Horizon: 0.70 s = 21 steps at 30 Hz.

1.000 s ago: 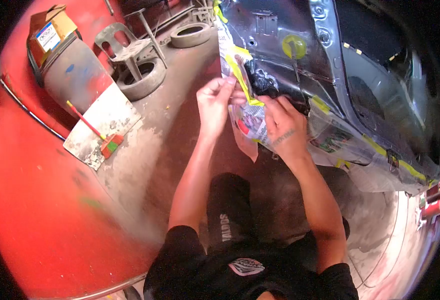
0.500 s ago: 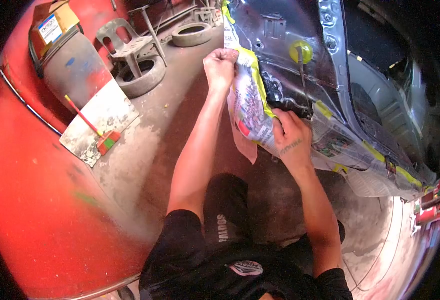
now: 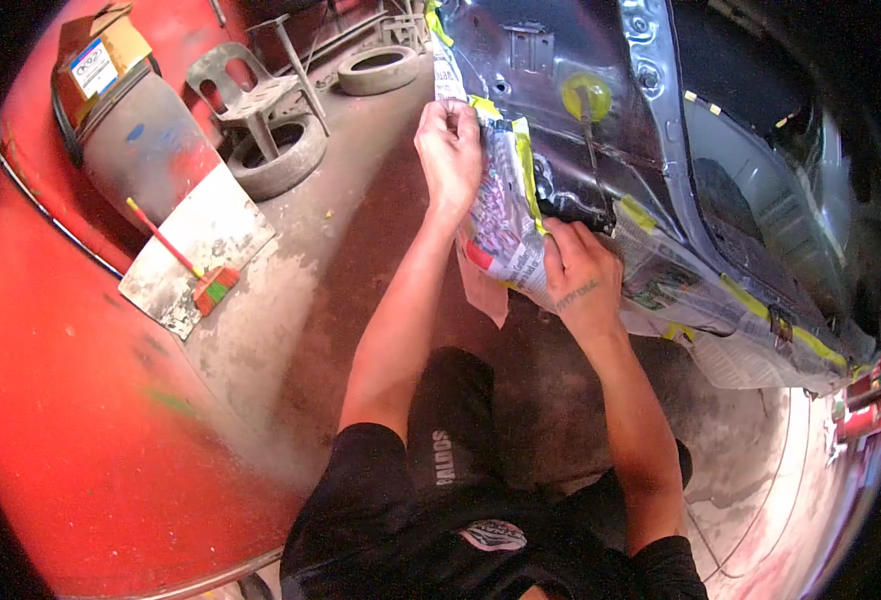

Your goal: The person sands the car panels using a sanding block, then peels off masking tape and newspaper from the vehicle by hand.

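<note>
A sheet of printed newspaper (image 3: 506,215) with yellow masking tape (image 3: 528,170) along its edge hangs against the dark metal car body (image 3: 551,110). My left hand (image 3: 451,150) is closed on the upper part of the sheet, fingers curled at its edge. Lower and to the right, my right hand (image 3: 583,275) grips the sheet near the bottom end of the tape strip; its fingertips are partly hidden behind the paper edge. More newspaper (image 3: 681,270), taped down in yellow, covers the sill to the right of that hand.
A red painted panel (image 3: 111,420) fills the left side. Beyond it stand a grey plastic chair (image 3: 251,95), tyres (image 3: 379,70), a small broom (image 3: 216,288) on a stained white board (image 3: 171,270), and a cardboard box (image 3: 101,55). Concrete floor (image 3: 301,260) lies between panel and car.
My left hand has shifted slightly right and down, and its fingers have turned inward at the paper. The upper newspaper edge is more folded. My right hand stays nearly in place.
</note>
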Each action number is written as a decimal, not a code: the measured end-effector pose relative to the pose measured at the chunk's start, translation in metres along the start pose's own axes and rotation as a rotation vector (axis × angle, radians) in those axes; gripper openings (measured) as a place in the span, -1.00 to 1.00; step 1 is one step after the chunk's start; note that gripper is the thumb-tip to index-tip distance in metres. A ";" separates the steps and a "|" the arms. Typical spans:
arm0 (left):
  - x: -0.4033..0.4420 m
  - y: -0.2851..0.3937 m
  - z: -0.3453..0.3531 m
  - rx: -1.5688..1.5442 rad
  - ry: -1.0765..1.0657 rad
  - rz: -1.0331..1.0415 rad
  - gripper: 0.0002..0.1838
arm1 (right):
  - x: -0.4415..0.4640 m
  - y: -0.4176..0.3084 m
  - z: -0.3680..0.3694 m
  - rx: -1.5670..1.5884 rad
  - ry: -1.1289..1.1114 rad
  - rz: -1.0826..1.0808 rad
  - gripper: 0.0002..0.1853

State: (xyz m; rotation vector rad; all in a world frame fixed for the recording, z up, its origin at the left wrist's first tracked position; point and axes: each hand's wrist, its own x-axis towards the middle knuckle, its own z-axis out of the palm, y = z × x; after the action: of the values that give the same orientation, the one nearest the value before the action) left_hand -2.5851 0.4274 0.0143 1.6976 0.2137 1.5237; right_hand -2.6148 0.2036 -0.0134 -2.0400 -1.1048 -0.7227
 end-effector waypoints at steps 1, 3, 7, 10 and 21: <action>-0.004 0.003 -0.001 -0.003 -0.008 0.026 -0.91 | 0.000 0.000 -0.001 -0.013 0.002 -0.007 -0.79; -0.011 0.005 -0.002 -0.009 -0.026 0.079 -0.92 | 0.000 0.001 0.000 -0.028 -0.001 -0.010 -0.80; -0.033 0.008 -0.010 -0.059 -0.085 0.127 -0.93 | -0.005 0.003 0.001 -0.050 -0.029 0.022 -0.81; -0.059 0.013 -0.020 -0.115 -0.120 0.037 -0.94 | -0.009 0.002 -0.001 -0.071 -0.032 0.023 -0.81; -0.156 0.003 -0.055 -0.309 -0.126 -0.248 -0.97 | -0.013 -0.004 0.007 -0.109 -0.237 -0.359 -0.86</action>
State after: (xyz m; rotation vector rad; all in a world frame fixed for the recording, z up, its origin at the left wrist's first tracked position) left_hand -2.6744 0.3551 -0.1044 1.4556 0.1106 1.1954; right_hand -2.6239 0.2050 -0.0261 -2.0813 -1.6279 -0.7401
